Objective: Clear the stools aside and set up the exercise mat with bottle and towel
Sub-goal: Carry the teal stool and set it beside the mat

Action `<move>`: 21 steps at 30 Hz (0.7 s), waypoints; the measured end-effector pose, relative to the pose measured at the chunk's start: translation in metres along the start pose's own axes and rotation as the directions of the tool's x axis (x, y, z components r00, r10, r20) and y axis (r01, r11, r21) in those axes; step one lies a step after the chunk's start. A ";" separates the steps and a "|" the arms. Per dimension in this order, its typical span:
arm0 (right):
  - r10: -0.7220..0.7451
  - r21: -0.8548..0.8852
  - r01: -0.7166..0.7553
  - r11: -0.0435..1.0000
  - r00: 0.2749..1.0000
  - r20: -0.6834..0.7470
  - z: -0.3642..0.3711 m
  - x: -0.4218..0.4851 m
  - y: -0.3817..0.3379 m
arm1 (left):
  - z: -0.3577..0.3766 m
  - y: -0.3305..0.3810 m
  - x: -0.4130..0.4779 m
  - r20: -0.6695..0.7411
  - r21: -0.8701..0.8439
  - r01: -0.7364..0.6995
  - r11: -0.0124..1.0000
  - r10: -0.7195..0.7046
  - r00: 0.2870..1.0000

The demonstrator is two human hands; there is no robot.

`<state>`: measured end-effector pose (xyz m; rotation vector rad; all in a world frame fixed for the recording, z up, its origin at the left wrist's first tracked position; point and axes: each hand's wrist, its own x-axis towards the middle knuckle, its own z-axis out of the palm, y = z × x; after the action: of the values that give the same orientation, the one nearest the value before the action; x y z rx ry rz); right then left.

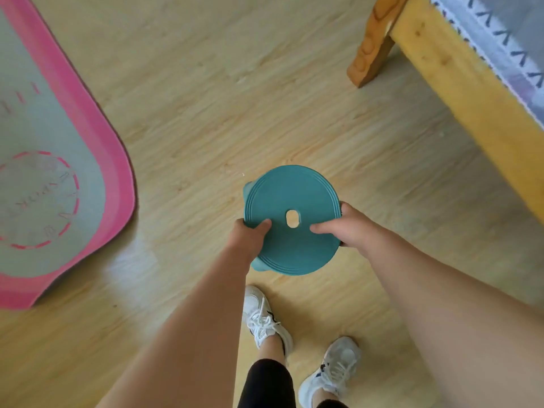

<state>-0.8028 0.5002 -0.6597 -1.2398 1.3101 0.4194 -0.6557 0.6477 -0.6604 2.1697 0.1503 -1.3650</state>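
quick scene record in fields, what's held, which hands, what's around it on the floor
held item: round teal plastic stool, oval hole in its seat
left hand: grips the stool's near-left rim, thumb on top
right hand: grips the stool's right rim
mat: grey exercise mat with pink border, flat on the floor, left of the stool, apart from it
floor: light wood-look floor
furniture: yellow wooden bed frame, upper right

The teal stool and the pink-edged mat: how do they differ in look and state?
The stool is teal and round; the mat is grey-green with a pink border. The left hand and right hand grip the stool's rim; nobody touches the mat, flat on the floor. The stool has an oval hole; the mat a dashed pink circle. Both have rounded outlines.
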 end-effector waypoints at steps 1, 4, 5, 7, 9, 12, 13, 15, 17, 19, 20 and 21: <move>-0.009 -0.038 0.009 0.999 1.000 0.007 0.010 0.003 -0.019 | -0.017 0.003 0.003 -0.011 -0.021 0.010 1.000 -0.011 1.000; -0.018 -0.107 0.022 0.994 0.999 0.034 0.034 0.010 -0.064 | -0.057 0.011 0.014 -0.046 -0.056 0.021 0.998 -0.023 0.999; -0.027 -0.125 0.032 0.992 0.999 0.039 0.041 0.012 -0.079 | -0.071 0.015 0.018 -0.057 -0.062 0.021 0.998 -0.024 0.998; -0.042 -0.151 0.051 0.987 0.997 0.066 0.061 0.020 -0.114 | -0.104 0.023 0.028 -0.088 -0.064 0.017 0.998 -0.023 0.996; -0.053 -0.172 0.067 0.983 0.995 0.085 0.078 0.029 -0.141 | -0.129 0.031 0.038 -0.124 -0.069 0.012 0.998 -0.021 0.992; -0.059 -0.203 0.078 0.976 0.993 0.099 0.103 0.048 -0.175 | -0.160 0.040 0.057 -0.186 -0.129 0.015 0.991 -0.040 0.982; -0.064 -0.208 0.084 0.974 0.993 0.101 0.109 0.053 -0.183 | -0.167 0.043 0.061 -0.198 -0.151 0.029 0.988 -0.059 0.978; -0.083 -0.225 0.105 0.969 0.991 0.103 0.123 0.066 -0.203 | -0.181 0.045 0.075 -0.222 -0.211 0.086 0.974 -0.134 0.966; -0.093 -0.249 0.115 0.962 0.991 0.099 0.136 0.081 -0.220 | -0.192 0.047 0.090 -0.228 -0.269 0.135 0.954 -0.199 0.953; -0.104 -0.285 0.135 0.949 0.987 0.122 0.150 0.100 -0.238 | -0.201 0.050 0.108 -0.244 -0.333 0.143 0.932 -0.231 0.942; -0.111 -0.297 0.146 0.944 0.985 0.132 0.154 0.110 -0.244 | -0.204 0.051 0.117 -0.258 -0.359 0.139 0.923 -0.241 0.935; -0.113 -0.302 0.147 0.942 0.985 0.127 0.157 0.121 -0.251 | -0.207 0.052 0.126 -0.259 -0.390 0.138 0.910 -0.252 0.932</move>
<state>-0.4847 0.4956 -0.6882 -1.5351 1.0887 0.6062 -0.4113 0.6860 -0.6811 2.0646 0.7059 -0.9932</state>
